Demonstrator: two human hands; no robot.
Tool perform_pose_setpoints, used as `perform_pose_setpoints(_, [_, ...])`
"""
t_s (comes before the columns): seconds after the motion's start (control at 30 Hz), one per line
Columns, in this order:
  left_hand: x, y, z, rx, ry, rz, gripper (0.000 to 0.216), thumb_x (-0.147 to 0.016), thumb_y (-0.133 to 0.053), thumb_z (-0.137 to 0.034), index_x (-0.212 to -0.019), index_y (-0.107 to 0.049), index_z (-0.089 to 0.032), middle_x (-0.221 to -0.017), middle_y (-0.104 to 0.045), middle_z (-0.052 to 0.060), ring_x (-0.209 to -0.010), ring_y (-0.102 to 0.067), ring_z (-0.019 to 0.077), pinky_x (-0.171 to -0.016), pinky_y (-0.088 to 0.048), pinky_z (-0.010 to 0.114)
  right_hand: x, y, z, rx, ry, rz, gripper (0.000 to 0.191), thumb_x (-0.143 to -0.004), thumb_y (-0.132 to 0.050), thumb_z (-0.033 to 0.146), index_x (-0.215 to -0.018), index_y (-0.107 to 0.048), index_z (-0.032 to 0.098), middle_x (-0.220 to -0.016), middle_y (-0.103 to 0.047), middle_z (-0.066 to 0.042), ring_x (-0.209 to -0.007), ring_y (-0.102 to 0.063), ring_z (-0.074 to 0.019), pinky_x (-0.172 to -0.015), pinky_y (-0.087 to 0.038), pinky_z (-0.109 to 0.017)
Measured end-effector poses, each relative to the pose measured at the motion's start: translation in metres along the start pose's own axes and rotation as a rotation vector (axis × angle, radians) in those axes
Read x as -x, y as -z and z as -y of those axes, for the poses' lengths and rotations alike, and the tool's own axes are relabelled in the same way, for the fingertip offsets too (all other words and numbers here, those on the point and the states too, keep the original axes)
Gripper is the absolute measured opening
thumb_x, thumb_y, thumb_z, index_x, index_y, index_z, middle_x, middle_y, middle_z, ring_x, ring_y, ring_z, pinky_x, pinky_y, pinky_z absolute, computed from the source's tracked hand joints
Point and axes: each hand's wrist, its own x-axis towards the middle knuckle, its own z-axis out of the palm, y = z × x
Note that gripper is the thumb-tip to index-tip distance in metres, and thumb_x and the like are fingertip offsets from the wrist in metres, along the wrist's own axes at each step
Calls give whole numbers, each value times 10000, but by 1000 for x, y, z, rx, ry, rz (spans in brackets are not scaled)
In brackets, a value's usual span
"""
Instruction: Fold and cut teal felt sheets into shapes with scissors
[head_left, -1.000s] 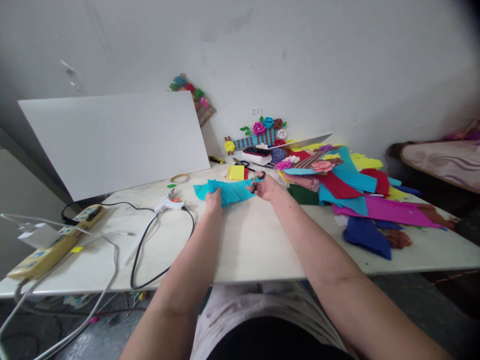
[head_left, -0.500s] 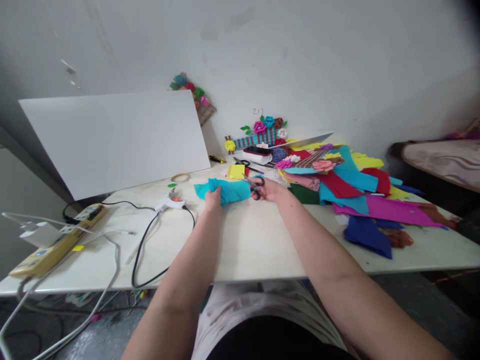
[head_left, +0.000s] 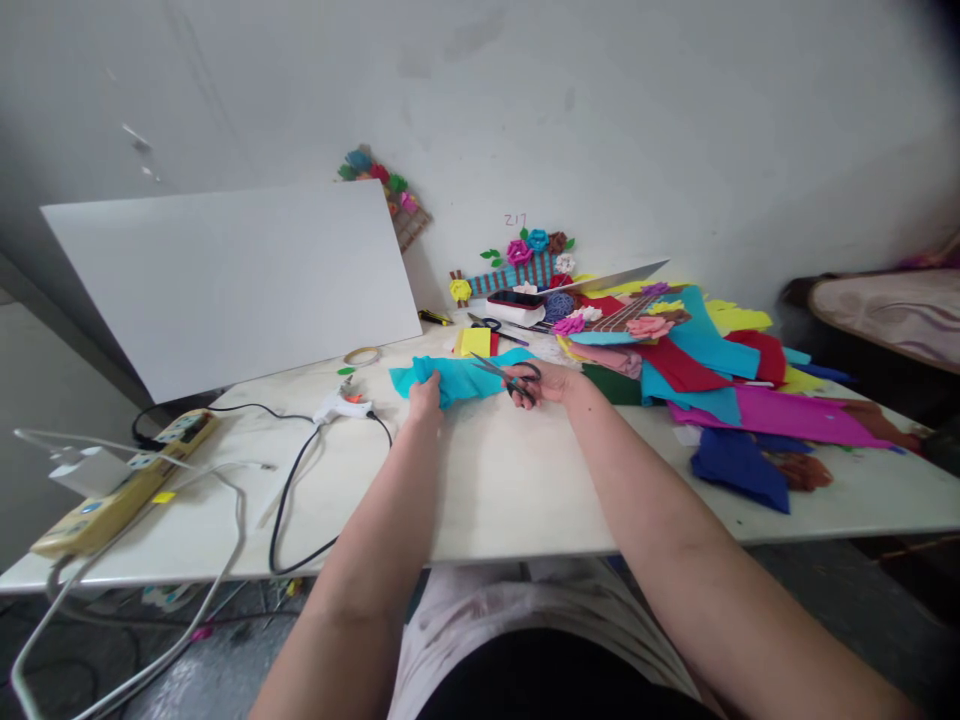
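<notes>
A crumpled piece of turquoise crepe paper (head_left: 469,380) lies across the middle of the table. My left hand (head_left: 425,392) pinches it near its left end. In my right hand (head_left: 546,384) is a pair of scissors (head_left: 517,381) with dark handles, fingers through the loops. Their blades point left over the paper's right part and look slightly apart. Just behind the paper are a yellow paper square (head_left: 475,342) and a second pair of scissors (head_left: 487,323) lying on the table.
To the left lie a white glue gun (head_left: 343,404), a tape ring (head_left: 361,356) and a power strip (head_left: 124,485) with loose cables. A white board (head_left: 240,290) leans on the wall. Coloured crepe paper (head_left: 780,415) and a flower-decorated guitar shape (head_left: 622,325) fill the right side.
My right hand and the scissors have shifted slightly right, and the blades now show more over the paper. The left hand keeps its pinch on the paper.
</notes>
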Motion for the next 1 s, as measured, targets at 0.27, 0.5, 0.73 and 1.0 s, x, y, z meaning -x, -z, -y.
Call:
perform_pose_setpoints(0.27, [1,0,-6,87,26,7,374,-828,-589,-188,-1201,-625,-201,-1085,-683,110,-892,-675,195,-805,-563,348,4,9,-2,67,-16,85,293,-929,-468,350,-820,-596,110,-500,-625,-32,-327,-500,-102,-337,-382,-167])
perform_pose_setpoints(0.5, [5,-1,-9,114,45,-2,385,-870,-555,-177,-1253,-589,-173,-1217,-636,141,-1034,-654,228,-830,-560,339,14,19,-2,146,-37,103,325,-927,-472,357,-834,-630,88,-508,-619,-24,-334,-473,-89,-325,-342,-158])
perform_pose_setpoints(0.73, [6,-2,-11,139,52,-6,389,-860,-568,-163,-1248,-598,-192,-1141,-671,120,-1032,-654,230,-862,-551,365,17,18,1,228,-104,155,403,-854,-595,461,-821,-622,60,-506,-630,-56,-324,-501,-97,-305,-313,-158])
perform_pose_setpoints(1.0, [10,-7,-8,225,99,2,254,-884,-551,-161,-1118,-633,-216,-1120,-666,94,-1033,-654,190,-829,-556,309,-4,13,-9,251,-85,259,438,-831,-574,537,-826,-572,99,-588,-681,-93,-416,-613,-151,-303,-380,-182])
